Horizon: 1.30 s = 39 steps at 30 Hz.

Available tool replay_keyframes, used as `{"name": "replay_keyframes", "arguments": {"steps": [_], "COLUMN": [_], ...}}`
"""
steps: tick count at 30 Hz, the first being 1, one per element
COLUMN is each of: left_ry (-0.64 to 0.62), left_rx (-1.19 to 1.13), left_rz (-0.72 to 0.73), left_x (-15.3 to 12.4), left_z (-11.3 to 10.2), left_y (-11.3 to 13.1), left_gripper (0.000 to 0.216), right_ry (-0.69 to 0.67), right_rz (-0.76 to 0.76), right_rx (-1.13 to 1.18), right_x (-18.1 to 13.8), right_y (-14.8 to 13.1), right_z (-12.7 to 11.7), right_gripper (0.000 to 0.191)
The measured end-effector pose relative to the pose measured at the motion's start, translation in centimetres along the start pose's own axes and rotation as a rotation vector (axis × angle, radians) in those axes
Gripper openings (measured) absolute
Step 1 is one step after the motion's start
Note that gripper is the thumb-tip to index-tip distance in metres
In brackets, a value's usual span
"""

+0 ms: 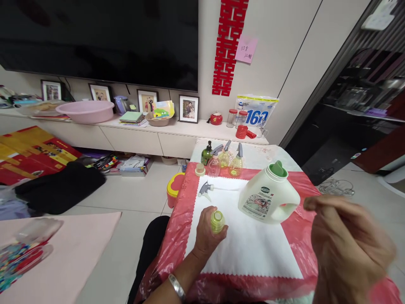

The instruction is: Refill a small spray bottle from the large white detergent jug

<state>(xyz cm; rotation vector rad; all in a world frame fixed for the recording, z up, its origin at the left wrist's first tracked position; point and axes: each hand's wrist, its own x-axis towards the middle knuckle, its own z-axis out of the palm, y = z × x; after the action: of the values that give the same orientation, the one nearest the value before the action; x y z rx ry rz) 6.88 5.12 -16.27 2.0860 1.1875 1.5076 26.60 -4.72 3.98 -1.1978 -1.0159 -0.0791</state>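
My left hand (209, 232) is wrapped round a small yellow-green clear bottle (217, 223) with an open neck, held upright over the white cloth (253, 249). My right hand (351, 245) is raised at the right, nearest to the jug's handle and apart from it. Motion blurs its fingers, so I cannot tell if they are closed. A large white detergent jug (262, 196) with a green spout (278, 169) stands uncapped on the cloth. Left of it lies a grey trigger spray head (206, 189) with its thin tube. A translucent cap (200, 169) sits at the cloth's far left corner.
Behind the cloth stand a pink spray bottle (214, 165), a yellow spray bottle (236, 164), another spray bottle (223, 158) and a green pump bottle (206, 154). A red plastic cover (303, 245) lies under the cloth. A pink-topped table (85, 245) is at the left.
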Motion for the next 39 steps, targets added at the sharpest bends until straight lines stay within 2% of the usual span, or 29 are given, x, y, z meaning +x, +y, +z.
{"name": "replay_keyframes", "arguments": {"steps": [2, 4, 6, 8, 11, 16, 20, 26, 31, 35, 39], "left_ry": [-0.002, -0.008, -0.018, -0.032, -0.041, -0.029, -0.030, -0.036, -0.036, -0.049, -0.066], "left_rx": [-0.002, -0.012, -0.023, -0.029, -0.025, -0.016, -0.027, -0.033, -0.020, -0.019, -0.019], "left_rz": [-0.001, -0.015, -0.043, -0.067, -0.081, -0.054, -0.047, -0.040, -0.048, -0.052, -0.066], "left_x": [0.0, 0.1, 0.1, 0.2, 0.3, 0.3, 0.3, 0.3, 0.3, 0.3, 0.0], "left_z": [0.0, -0.1, -0.2, -0.3, -0.4, -0.3, -0.3, -0.1, 0.0, 0.2, 0.8], "left_y": [0.1, 0.2, 0.4, 0.7, 0.8, 0.8, 0.8, 0.6, 0.7, 0.5, 0.0], "left_gripper": [0.051, 0.051, 0.052, 0.053, 0.056, 0.059, 0.059, 0.060, 0.063, 0.062, 0.061], "right_ry": [0.036, -0.036, -0.117, -0.209, -0.273, -0.202, -0.153, -0.157, -0.159, -0.247, -0.469], "right_rz": [0.153, 0.326, 0.485, 0.568, 0.625, 0.641, 0.615, 0.576, 0.573, 0.551, 0.520], "right_rx": [-0.082, -0.248, -0.387, -0.404, -0.422, -0.478, -0.485, -0.496, -0.555, -0.612, -0.658], "right_x": [1.3, 2.0, 2.2, 1.9, 1.3, 0.6, -0.2, -2.0, -1.7, -0.6, 0.7], "right_y": [3.1, 6.9, 10.5, 13.2, 15.7, 17.7, 16.9, 12.8, 9.5, 6.3, 3.8], "right_z": [-0.8, -2.3, -3.9, -4.9, -5.1, -3.7, -3.2, -2.8, -3.2, -4.3, -5.6], "right_gripper": [0.030, 0.055, 0.069, 0.065, 0.054, 0.042, 0.035, 0.038, 0.041, 0.039, 0.030]}}
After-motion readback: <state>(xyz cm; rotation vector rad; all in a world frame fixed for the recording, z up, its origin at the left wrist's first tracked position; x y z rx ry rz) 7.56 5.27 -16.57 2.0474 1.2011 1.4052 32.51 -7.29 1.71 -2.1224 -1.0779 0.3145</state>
